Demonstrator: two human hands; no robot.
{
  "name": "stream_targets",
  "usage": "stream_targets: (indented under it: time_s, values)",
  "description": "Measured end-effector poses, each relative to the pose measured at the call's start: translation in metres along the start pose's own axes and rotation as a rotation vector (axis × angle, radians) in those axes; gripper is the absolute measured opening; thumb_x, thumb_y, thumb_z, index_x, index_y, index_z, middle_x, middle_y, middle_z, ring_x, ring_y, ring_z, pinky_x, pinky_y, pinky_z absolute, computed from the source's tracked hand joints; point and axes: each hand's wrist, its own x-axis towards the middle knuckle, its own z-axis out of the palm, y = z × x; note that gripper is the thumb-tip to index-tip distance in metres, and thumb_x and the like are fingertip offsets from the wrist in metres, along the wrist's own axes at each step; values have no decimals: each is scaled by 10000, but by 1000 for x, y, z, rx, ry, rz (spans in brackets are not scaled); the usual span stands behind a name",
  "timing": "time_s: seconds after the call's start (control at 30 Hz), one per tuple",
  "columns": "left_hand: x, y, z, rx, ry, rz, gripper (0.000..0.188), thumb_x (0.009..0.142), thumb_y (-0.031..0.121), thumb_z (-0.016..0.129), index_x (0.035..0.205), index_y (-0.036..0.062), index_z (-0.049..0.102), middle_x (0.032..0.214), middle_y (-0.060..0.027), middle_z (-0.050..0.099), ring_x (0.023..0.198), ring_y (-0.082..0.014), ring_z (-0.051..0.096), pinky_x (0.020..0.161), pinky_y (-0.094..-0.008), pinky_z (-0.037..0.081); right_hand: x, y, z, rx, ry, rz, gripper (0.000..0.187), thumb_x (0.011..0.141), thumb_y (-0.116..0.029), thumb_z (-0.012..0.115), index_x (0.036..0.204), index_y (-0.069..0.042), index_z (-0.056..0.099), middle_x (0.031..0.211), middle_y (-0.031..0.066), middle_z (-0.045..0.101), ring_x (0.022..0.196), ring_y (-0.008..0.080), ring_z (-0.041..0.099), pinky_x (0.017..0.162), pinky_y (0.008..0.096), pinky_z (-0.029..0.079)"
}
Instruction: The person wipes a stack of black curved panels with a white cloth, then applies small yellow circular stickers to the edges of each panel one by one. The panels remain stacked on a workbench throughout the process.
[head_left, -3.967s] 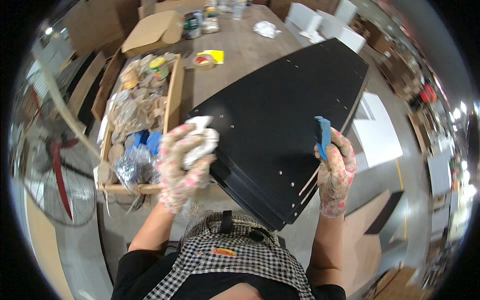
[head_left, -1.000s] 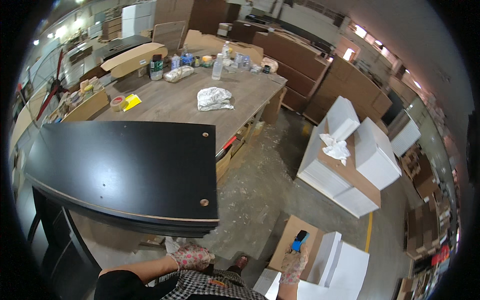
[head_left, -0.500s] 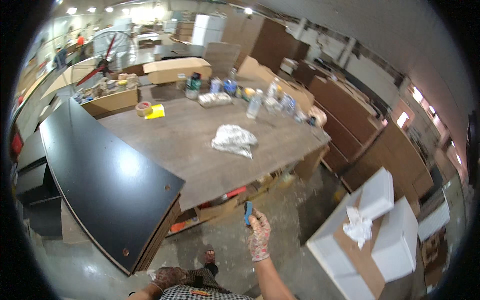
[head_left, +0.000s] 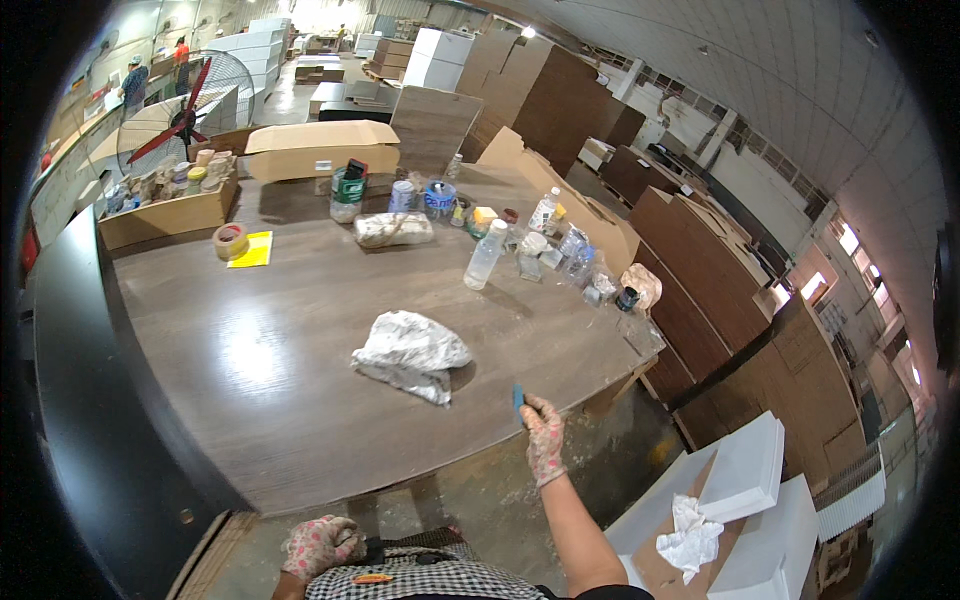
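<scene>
My right hand [head_left: 545, 445], in a pink-spotted white glove, pinches a small blue block-like piece [head_left: 518, 397] by its end. It is held over the front right edge of a brown wood-look table [head_left: 300, 420]. My left hand [head_left: 325, 543], gloved the same way, is closed near my waist at the front of the table; whether it holds anything is hidden. A crumpled white cloth [head_left: 412, 350] lies on the table to the left of the blue piece.
A clear bottle [head_left: 486, 256], jars and cans stand along the table's back. Tape [head_left: 230, 241] lies near a wooden box [head_left: 170, 215] of containers. A dark panel [head_left: 100, 400] borders the left; white panels [head_left: 735, 470] stand at right. A fan [head_left: 185, 120] is behind.
My view has moved closer to the table. My right hand, still with the blue piece, is now at the table's front edge. The left hand shows more fully, with its fingers curled.
</scene>
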Motion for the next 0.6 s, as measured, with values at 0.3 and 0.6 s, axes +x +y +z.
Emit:
stream_targets:
  time_s: [0.3,0.6]
  values:
    - [130,159,24,-40,144,-164,325,745,350,649,985,134,684,943,-112,665,882,-292,634,794,-379,493,373,29,-166,-705,230,-384,224,796,-140,626,967,5,623,931,138,652,867,244,611,805,348,471]
    - [210,270,26,-107,206,-379,294,804,348,626,968,109,676,926,-112,665,871,-296,632,782,-376,497,592,115,-246,-1347,219,-197,275,731,-237,606,915,-32,618,943,187,638,855,336,626,764,416,486]
